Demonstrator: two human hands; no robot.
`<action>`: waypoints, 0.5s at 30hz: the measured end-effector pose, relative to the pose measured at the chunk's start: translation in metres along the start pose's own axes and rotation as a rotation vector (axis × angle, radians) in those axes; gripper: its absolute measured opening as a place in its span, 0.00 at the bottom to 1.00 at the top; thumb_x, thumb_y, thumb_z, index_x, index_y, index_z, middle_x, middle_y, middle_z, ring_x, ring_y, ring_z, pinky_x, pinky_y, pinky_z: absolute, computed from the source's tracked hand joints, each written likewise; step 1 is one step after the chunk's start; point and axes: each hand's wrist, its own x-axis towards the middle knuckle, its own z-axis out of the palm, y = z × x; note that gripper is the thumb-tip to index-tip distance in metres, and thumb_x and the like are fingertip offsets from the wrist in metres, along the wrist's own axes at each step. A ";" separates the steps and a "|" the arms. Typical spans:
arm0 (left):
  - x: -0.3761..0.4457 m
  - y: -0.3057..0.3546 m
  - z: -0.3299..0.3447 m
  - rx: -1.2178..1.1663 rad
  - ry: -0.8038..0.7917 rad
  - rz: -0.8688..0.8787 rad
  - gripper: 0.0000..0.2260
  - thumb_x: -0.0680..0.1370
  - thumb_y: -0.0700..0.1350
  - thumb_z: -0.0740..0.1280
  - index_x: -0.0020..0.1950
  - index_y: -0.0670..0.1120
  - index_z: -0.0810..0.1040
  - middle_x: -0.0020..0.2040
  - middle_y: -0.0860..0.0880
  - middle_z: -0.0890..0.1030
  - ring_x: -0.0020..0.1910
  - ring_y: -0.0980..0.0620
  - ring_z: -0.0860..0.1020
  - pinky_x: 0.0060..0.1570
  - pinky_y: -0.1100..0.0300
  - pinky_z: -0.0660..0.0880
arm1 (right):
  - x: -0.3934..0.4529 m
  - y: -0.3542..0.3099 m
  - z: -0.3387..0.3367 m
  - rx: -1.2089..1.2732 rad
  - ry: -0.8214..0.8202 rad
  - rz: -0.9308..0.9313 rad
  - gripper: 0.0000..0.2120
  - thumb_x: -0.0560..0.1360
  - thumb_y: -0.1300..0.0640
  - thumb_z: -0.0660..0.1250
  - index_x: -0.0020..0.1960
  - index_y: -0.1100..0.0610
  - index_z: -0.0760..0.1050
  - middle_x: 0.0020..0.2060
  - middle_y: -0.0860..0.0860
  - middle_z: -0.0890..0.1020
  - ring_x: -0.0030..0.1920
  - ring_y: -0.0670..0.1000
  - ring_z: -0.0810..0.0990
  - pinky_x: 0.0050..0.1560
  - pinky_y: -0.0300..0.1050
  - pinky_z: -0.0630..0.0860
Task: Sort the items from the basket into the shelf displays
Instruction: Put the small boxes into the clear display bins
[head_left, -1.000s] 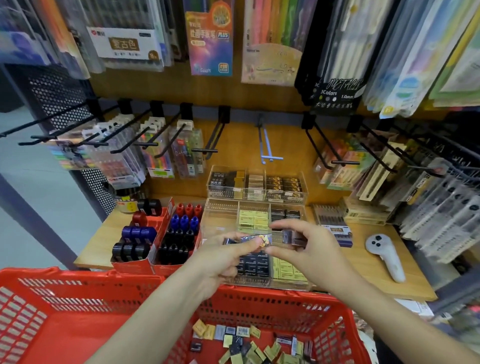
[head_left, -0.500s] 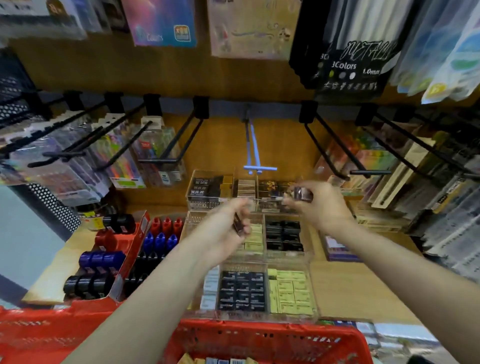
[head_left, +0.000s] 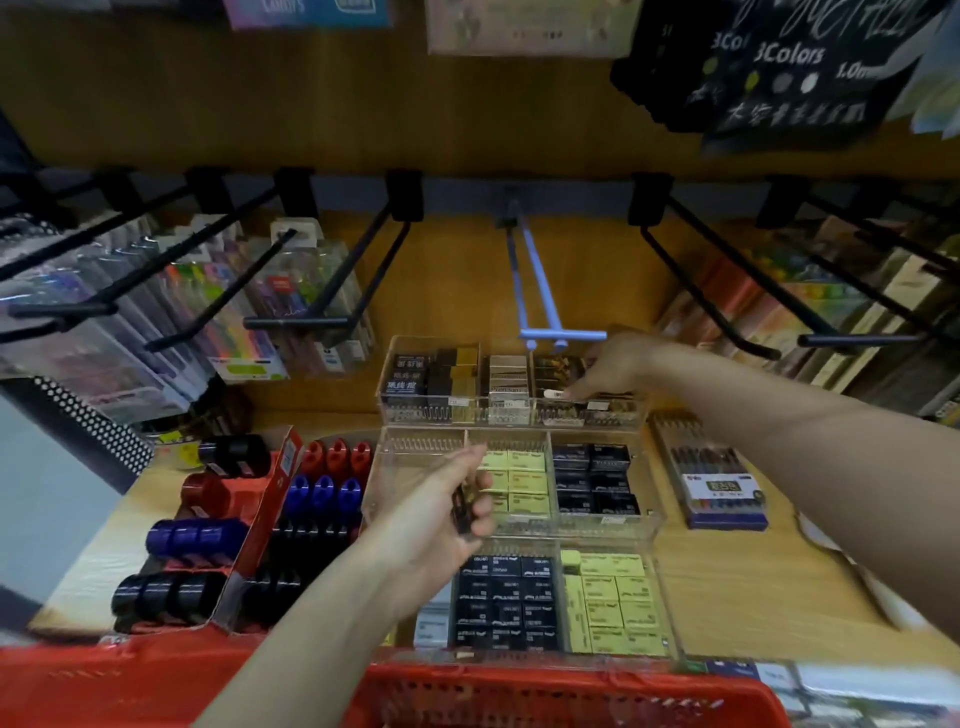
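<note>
My right hand (head_left: 610, 366) reaches into the right compartment of the top clear tray (head_left: 387, 410), fingertips pinching a small dark box with a white label (head_left: 557, 395) among gold-and-black boxes. Over the empty left compartment of the middle clear tray (head_left: 371, 478), my left hand (head_left: 436, 512) grips small dark boxes (head_left: 461, 506). That tray also holds yellow boxes (head_left: 519, 480) and dark boxes (head_left: 595, 478). The red basket (head_left: 519, 693) shows only its rim along the bottom edge; its contents are out of view.
A blue double hook (head_left: 540, 312) sticks out just above my right hand, with black peg hooks (head_left: 291, 322) either side. A red carton of round red, blue and black items (head_left: 270, 499) stands left. A pen pack (head_left: 722, 488) lies right on the wooden shelf.
My right hand moved forward and down into the top tray's right compartment. My left hand dropped slightly over the middle tray. The view tilted closer to the shelf.
</note>
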 end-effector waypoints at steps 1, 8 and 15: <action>-0.001 -0.001 -0.001 -0.003 0.002 -0.001 0.20 0.74 0.44 0.71 0.65 0.42 0.75 0.37 0.48 0.77 0.32 0.55 0.71 0.29 0.63 0.69 | 0.000 0.001 -0.001 0.005 -0.004 0.006 0.27 0.73 0.44 0.72 0.68 0.55 0.73 0.64 0.53 0.77 0.62 0.55 0.76 0.52 0.44 0.74; 0.000 0.005 0.010 0.398 0.077 0.128 0.08 0.81 0.43 0.66 0.58 0.51 0.79 0.47 0.51 0.77 0.35 0.57 0.71 0.29 0.66 0.68 | -0.001 -0.007 -0.001 0.009 0.007 0.020 0.25 0.74 0.51 0.73 0.68 0.57 0.72 0.65 0.55 0.76 0.63 0.55 0.76 0.62 0.50 0.76; 0.051 0.033 0.056 1.404 0.122 0.695 0.11 0.81 0.43 0.66 0.62 0.51 0.79 0.60 0.53 0.78 0.48 0.55 0.79 0.51 0.62 0.76 | 0.008 0.000 0.022 0.134 0.122 -0.049 0.15 0.79 0.48 0.66 0.62 0.56 0.76 0.51 0.52 0.78 0.49 0.51 0.76 0.36 0.40 0.68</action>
